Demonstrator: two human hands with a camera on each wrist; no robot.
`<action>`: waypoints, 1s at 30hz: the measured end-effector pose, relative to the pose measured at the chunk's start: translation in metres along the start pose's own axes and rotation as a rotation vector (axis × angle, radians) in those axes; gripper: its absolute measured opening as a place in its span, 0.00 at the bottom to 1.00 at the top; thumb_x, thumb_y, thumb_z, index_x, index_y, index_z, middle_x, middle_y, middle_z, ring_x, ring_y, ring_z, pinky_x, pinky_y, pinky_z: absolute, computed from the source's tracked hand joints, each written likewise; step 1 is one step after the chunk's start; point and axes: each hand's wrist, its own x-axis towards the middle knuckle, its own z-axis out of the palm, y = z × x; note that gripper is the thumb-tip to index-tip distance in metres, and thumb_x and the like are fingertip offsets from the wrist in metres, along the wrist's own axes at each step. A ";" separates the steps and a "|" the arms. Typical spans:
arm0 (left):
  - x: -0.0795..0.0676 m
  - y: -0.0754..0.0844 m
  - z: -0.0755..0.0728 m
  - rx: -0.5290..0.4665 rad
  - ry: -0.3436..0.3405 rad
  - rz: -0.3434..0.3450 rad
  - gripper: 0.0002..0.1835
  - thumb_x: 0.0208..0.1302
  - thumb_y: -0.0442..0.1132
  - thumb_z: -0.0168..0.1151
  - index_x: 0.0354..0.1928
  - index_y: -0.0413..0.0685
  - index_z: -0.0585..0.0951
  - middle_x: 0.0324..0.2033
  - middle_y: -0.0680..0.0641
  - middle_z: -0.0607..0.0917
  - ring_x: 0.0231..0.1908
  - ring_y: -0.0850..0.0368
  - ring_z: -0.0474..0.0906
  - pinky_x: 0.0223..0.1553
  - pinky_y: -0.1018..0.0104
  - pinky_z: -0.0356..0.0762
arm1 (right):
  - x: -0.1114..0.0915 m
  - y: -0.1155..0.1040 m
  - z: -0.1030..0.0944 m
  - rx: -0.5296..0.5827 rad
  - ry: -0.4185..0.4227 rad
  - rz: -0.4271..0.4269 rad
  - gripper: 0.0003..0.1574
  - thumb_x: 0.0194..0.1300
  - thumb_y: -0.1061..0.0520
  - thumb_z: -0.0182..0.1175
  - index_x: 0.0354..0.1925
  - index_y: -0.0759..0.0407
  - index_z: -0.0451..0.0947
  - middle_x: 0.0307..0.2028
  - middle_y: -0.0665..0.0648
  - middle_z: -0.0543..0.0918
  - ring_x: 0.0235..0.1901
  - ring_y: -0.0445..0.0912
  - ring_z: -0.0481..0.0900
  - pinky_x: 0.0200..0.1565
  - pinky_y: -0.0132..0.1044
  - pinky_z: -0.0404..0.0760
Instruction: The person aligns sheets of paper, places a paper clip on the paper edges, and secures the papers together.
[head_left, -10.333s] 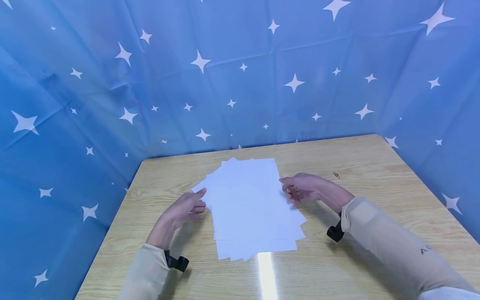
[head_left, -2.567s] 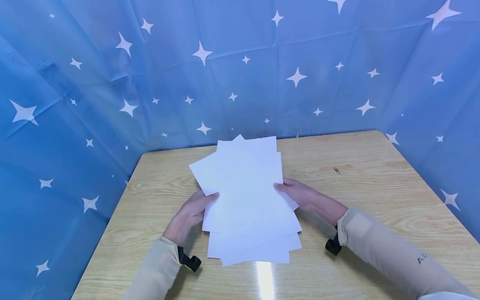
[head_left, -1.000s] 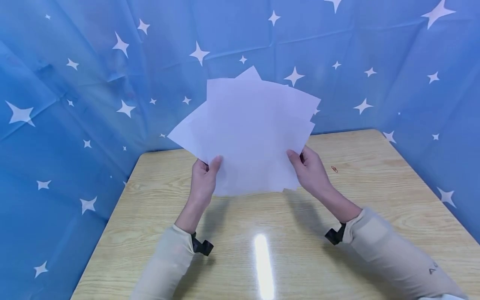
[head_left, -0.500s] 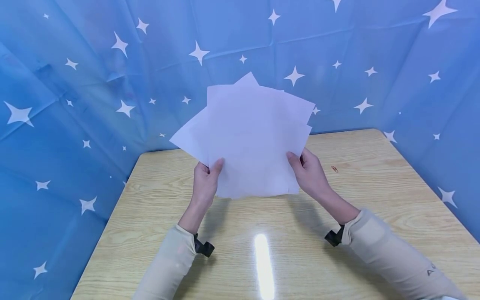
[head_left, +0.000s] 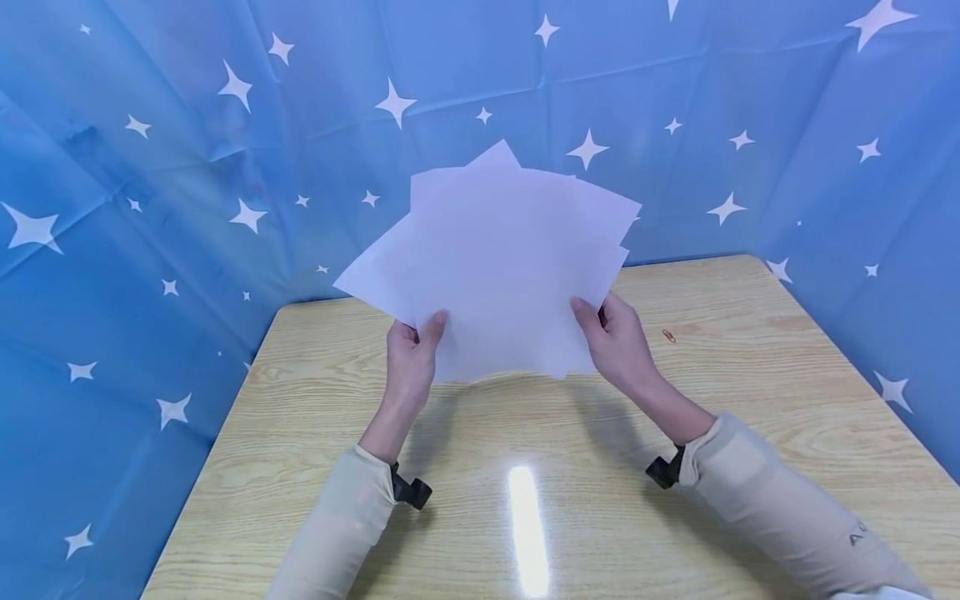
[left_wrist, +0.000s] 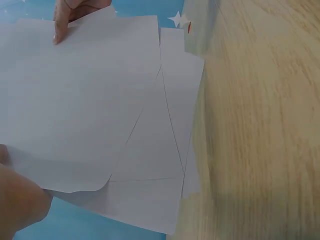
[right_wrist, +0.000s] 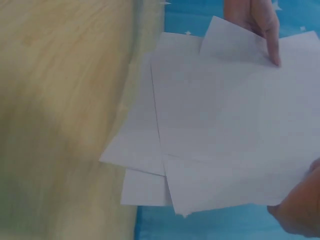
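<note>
Several sheets of white paper point(head_left: 502, 267) are held up above the table, fanned unevenly with corners sticking out at the top and both sides. My left hand point(head_left: 409, 358) grips their left edge, thumb on the front face and fingers behind. At the right edge, my right hand point(head_left: 618, 342) pinches the stack the same way. In the left wrist view the lower edges of the paper sheets point(left_wrist: 100, 100) lie out of line with one another. The right wrist view also shows the sheets point(right_wrist: 230, 115) overlapping at different angles, with gaps between their edges.
A small red paper clip point(head_left: 669, 336) lies on the wooden table point(head_left: 300, 483), right of the right hand. A bright light reflection shows on the tabletop near the front. Behind the table hangs a blue curtain point(head_left: 315, 100) with white stars.
Earlier the sheets lay on the table with both hands beside them. The hands then gripped the edges and raised the stack upright. Over the last second it has barely shifted.
</note>
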 end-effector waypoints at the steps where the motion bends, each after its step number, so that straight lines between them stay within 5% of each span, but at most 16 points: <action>1: 0.000 -0.002 0.000 0.000 -0.002 0.002 0.21 0.68 0.51 0.60 0.54 0.46 0.73 0.49 0.46 0.83 0.52 0.53 0.79 0.56 0.57 0.73 | -0.001 -0.002 0.001 0.002 0.003 0.005 0.19 0.77 0.58 0.47 0.60 0.66 0.69 0.50 0.65 0.81 0.46 0.56 0.82 0.44 0.49 0.81; 9: 0.001 -0.011 -0.003 0.032 -0.007 0.049 0.17 0.69 0.47 0.59 0.53 0.45 0.73 0.49 0.45 0.83 0.51 0.51 0.80 0.54 0.57 0.74 | -0.004 -0.016 0.008 -0.011 -0.008 0.013 0.19 0.76 0.61 0.46 0.60 0.70 0.67 0.49 0.67 0.79 0.47 0.58 0.79 0.44 0.45 0.80; 30: 0.005 -0.007 -0.001 0.031 -0.023 0.075 0.15 0.70 0.44 0.58 0.54 0.45 0.73 0.48 0.45 0.83 0.50 0.50 0.81 0.52 0.55 0.76 | -0.002 -0.015 0.010 0.068 0.037 -0.046 0.16 0.75 0.63 0.48 0.57 0.70 0.69 0.50 0.66 0.79 0.48 0.59 0.80 0.46 0.53 0.80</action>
